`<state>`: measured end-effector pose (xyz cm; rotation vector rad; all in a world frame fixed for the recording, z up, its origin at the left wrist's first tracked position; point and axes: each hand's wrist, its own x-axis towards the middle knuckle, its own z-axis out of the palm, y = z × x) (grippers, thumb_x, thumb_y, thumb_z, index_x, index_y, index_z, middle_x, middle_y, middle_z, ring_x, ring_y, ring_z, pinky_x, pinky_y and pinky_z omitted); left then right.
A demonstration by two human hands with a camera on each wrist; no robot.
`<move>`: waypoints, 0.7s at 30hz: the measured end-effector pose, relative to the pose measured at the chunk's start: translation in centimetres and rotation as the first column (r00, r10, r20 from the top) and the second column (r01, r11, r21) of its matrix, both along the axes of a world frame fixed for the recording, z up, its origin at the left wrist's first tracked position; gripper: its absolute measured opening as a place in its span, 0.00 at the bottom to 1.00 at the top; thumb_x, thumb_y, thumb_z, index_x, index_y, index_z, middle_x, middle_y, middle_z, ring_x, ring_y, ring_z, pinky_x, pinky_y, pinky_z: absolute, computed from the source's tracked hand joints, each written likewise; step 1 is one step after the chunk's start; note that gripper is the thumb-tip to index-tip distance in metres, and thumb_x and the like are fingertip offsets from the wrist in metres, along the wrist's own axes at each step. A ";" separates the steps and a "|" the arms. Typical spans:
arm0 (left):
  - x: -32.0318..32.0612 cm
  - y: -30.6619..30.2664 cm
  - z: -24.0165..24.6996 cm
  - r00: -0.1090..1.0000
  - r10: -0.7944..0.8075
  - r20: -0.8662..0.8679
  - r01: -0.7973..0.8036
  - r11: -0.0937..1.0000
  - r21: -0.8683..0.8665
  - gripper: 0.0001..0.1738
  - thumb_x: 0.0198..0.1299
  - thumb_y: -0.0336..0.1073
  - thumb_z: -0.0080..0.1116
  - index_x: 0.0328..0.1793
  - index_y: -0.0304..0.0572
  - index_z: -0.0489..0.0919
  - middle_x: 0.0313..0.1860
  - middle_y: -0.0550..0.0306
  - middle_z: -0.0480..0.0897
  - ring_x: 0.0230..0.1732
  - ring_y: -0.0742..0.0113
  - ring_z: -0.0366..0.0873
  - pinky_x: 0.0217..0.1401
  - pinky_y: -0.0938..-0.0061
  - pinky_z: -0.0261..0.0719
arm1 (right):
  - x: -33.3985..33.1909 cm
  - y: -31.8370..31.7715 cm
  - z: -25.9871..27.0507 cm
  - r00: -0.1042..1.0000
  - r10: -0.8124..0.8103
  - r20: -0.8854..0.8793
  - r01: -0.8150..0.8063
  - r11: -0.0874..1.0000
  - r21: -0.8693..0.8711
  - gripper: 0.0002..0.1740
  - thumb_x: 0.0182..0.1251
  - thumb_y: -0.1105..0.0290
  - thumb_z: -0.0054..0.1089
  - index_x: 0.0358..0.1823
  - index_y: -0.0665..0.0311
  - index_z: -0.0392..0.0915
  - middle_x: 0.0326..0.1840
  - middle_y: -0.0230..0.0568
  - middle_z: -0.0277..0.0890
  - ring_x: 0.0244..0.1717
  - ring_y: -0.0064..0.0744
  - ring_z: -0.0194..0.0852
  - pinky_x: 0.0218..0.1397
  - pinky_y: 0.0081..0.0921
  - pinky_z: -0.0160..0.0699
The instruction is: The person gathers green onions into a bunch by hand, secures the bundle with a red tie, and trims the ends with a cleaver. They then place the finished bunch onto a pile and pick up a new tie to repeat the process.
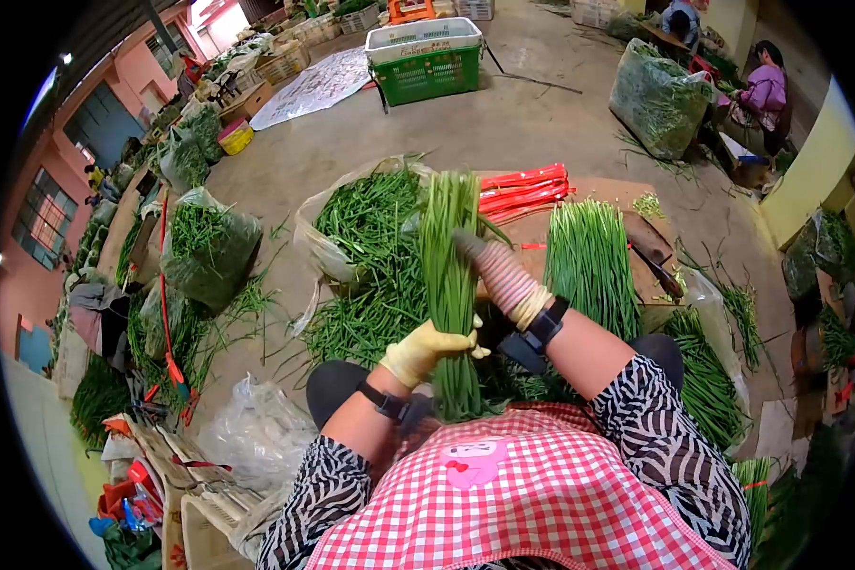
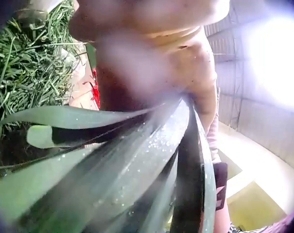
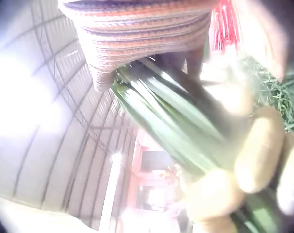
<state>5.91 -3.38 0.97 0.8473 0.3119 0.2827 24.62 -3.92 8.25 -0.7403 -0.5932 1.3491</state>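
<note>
A long bunch of green garlic chives (image 1: 449,256) stands upright between both hands, in front of the checked apron (image 1: 541,475). My left hand (image 1: 418,353), in a pale yellow glove, grips the bunch low down. Higher up, my right hand (image 1: 508,275) in a striped knitted glove holds it from the right side. The right wrist view shows this striped glove (image 3: 142,36) wrapped about the leaves (image 3: 171,111), with yellow-gloved fingers (image 3: 261,150) farther along. Flat, wet leaf ends (image 2: 132,165) spread close to the left wrist camera.
Loose chives (image 1: 380,228) fill a plastic bag left of the bunch. A neat stack of chives (image 1: 591,261) lies on a board (image 1: 651,237) at right, near red strips (image 1: 527,193). A green crate (image 1: 426,66) stands beyond; clear plastic (image 1: 261,427) lies at lower left.
</note>
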 end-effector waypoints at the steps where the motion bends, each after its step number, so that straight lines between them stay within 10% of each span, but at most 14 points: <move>1: -0.4 0.1 0.8 0.995 -0.015 -0.103 0.021 0.998 0.059 0.23 0.64 0.29 0.70 0.65 0.37 0.78 0.42 0.57 0.85 0.43 0.59 0.87 0.68 0.54 0.82 | 0.5 -0.5 2.4 0.998 -0.057 -0.038 0.059 0.997 0.040 0.24 0.74 0.56 0.71 0.63 0.62 0.79 0.50 0.40 0.85 0.47 0.33 0.82 0.49 0.37 0.87; 5: -1.5 1.1 1.3 0.977 -0.049 -0.205 0.086 0.981 0.176 0.21 0.59 0.30 0.72 0.58 0.36 0.80 0.42 0.57 0.85 0.39 0.61 0.86 0.53 0.63 0.86 | 5.6 4.3 0.5 0.886 -0.218 0.410 0.149 0.970 0.194 0.27 0.79 0.52 0.63 0.66 0.68 0.78 0.52 0.39 0.84 0.54 0.30 0.78 0.65 0.30 0.79; 9: -2.2 1.9 -0.3 0.975 -0.081 -0.206 0.110 0.984 0.137 0.19 0.55 0.32 0.74 0.52 0.37 0.82 0.42 0.56 0.85 0.37 0.63 0.85 0.47 0.67 0.84 | 9.6 5.1 0.3 0.643 -0.260 0.721 0.187 0.965 0.181 0.29 0.81 0.48 0.60 0.61 0.72 0.81 0.48 0.41 0.86 0.50 0.33 0.78 0.60 0.32 0.77; 12: -2.9 1.4 -0.9 0.978 -0.062 -0.197 0.089 0.988 0.130 0.23 0.55 0.34 0.75 0.56 0.36 0.83 0.42 0.56 0.86 0.36 0.64 0.84 0.44 0.68 0.84 | 12.0 2.4 3.6 -0.019 -0.554 0.832 0.371 0.769 0.520 0.27 0.82 0.50 0.58 0.55 0.73 0.83 0.37 0.45 0.84 0.36 0.32 0.77 0.44 0.34 0.79; 14: -3.2 1.6 -0.6 0.981 -0.027 -0.190 0.051 0.991 0.122 0.23 0.55 0.35 0.76 0.56 0.36 0.83 0.43 0.57 0.86 0.36 0.64 0.84 0.44 0.68 0.83 | 15.0 0.8 5.6 0.404 -0.421 0.812 0.419 0.874 0.245 0.24 0.83 0.53 0.56 0.54 0.72 0.83 0.32 0.42 0.82 0.32 0.27 0.75 0.38 0.29 0.77; 16: -3.2 1.9 -0.9 0.987 0.059 -0.147 -0.044 0.993 0.106 0.23 0.55 0.36 0.76 0.55 0.37 0.83 0.41 0.57 0.86 0.35 0.65 0.84 0.43 0.69 0.83 | 14.8 -3.5 8.7 0.528 -0.200 0.825 0.219 0.971 0.095 0.22 0.82 0.54 0.57 0.52 0.69 0.83 0.32 0.36 0.81 0.29 0.23 0.73 0.33 0.25 0.74; 17: -3.5 2.7 -1.8 0.982 0.022 -0.190 0.005 0.990 0.141 0.23 0.55 0.36 0.76 0.55 0.37 0.83 0.40 0.58 0.86 0.35 0.66 0.84 0.42 0.70 0.83 | 13.5 -5.1 9.7 0.373 -0.040 0.927 0.019 0.999 0.035 0.19 0.80 0.55 0.61 0.52 0.66 0.83 0.31 0.32 0.78 0.27 0.20 0.72 0.33 0.21 0.74; 18: -3.3 3.0 -1.5 0.976 0.036 -0.216 0.000 0.987 0.164 0.22 0.56 0.36 0.76 0.55 0.37 0.83 0.40 0.57 0.86 0.35 0.66 0.84 0.42 0.70 0.82 | 11.7 -5.6 9.7 0.477 0.248 0.843 -0.109 0.969 -0.224 0.16 0.74 0.60 0.68 0.51 0.66 0.84 0.30 0.33 0.79 0.29 0.22 0.76 0.39 0.23 0.78; 20: -3.0 2.8 -0.4 0.961 0.062 -0.269 -0.005 0.978 0.207 0.21 0.56 0.35 0.75 0.54 0.37 0.84 0.40 0.57 0.86 0.35 0.66 0.84 0.42 0.71 0.82 | 9.4 -7.1 10.5 0.065 0.254 0.965 -0.282 0.932 -0.226 0.23 0.64 0.62 0.76 0.57 0.66 0.83 0.42 0.42 0.85 0.46 0.32 0.86 0.56 0.30 0.84; 21: -2.6 2.4 0.3 0.955 0.078 -0.287 -0.014 0.976 0.219 0.19 0.57 0.35 0.74 0.53 0.37 0.84 0.39 0.57 0.86 0.35 0.66 0.84 0.42 0.72 0.81 | 8.8 -6.3 10.0 0.101 0.030 0.994 -0.258 0.966 -0.003 0.28 0.60 0.63 0.78 0.60 0.66 0.82 0.49 0.47 0.85 0.54 0.39 0.84 0.63 0.34 0.81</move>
